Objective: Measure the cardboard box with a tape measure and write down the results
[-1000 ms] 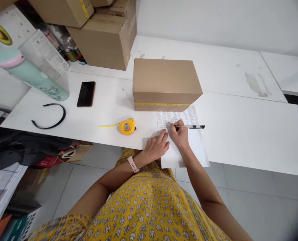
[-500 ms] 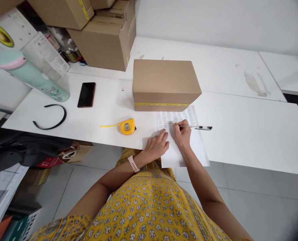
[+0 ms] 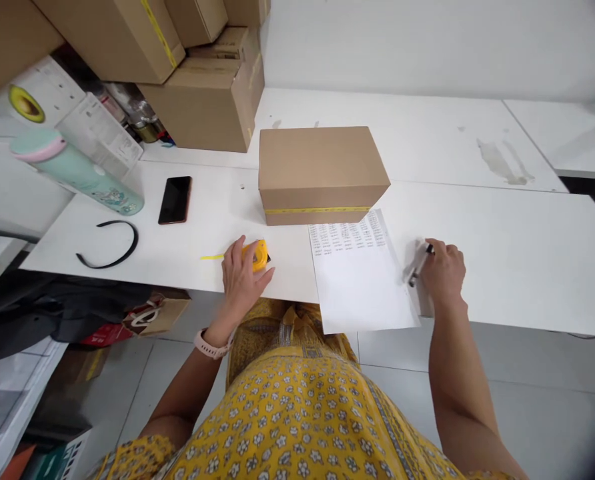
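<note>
Head view: the left hand (image 3: 241, 277) lies on the yellow tape measure (image 3: 260, 254), which sits on the white counter (image 3: 502, 253) near its front edge. The fingers cover the left part of the case and the thumb is spread toward the near side. Whether the hand has closed around the case cannot be told. A short length of yellow blade (image 3: 211, 257) projects to the left of the hand, flat on the counter. A pale pink wristwatch (image 3: 211, 346) is on the left wrist.

The right hand (image 3: 443, 270) is clenched around a pen (image 3: 419, 266), just beside the right edge of the paper sheet (image 3: 362, 287). The pen is blurred; its dark end points up and away from the person.

The paper sheet lies flat between the two hands. Its top rows carry small printed or written entries, the lower part is blank, and its near edge overhangs the counter. Its far edge touches the base of a closed cardboard box (image 3: 322, 167) with yellow tape along the lower front face.

Left of the box: a black phone (image 3: 175, 199) face up, a black curved band (image 3: 108, 245), and a mint-green bottle (image 3: 77, 173) with a pink lid. Larger stacked cartons (image 3: 202, 100) stand at the far left.
</note>
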The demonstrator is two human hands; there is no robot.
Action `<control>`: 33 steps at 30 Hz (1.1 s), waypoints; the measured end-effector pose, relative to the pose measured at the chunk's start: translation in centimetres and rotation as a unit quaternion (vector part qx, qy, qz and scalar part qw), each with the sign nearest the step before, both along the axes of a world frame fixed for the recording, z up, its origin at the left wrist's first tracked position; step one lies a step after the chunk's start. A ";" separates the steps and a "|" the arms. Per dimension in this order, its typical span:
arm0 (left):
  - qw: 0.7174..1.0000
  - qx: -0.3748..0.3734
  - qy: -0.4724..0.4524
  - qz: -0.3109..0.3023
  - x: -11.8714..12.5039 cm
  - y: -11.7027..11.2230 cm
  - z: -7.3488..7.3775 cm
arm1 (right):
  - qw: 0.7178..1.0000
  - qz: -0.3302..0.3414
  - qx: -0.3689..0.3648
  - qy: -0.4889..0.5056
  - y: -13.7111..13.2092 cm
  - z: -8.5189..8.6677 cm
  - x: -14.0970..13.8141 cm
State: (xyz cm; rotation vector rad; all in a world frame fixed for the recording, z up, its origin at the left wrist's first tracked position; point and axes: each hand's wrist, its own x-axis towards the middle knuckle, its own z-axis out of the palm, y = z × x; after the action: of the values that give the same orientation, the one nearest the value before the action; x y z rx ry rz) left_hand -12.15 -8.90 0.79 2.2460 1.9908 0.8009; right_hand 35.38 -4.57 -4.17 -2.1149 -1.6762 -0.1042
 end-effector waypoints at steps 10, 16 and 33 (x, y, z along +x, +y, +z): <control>0.972 -0.040 -0.207 -0.109 3.5 1.7 2.3 | 0.894 0.147 0.015 0.423 -2.4 6.9 -14.7; 0.944 -0.045 -0.212 -0.250 6.7 2.0 7.0 | 0.753 0.277 -0.097 0.589 -2.5 10.0 -22.0; 0.918 -0.242 -0.298 -0.099 -7.3 20.0 17.3 | 0.838 0.043 -0.014 0.544 19.1 15.3 -11.9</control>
State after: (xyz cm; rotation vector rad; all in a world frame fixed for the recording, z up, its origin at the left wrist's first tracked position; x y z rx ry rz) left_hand -19.43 11.06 18.06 1.6279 1.4464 0.7439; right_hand 23.50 14.49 11.12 -1.5397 -1.0190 0.9708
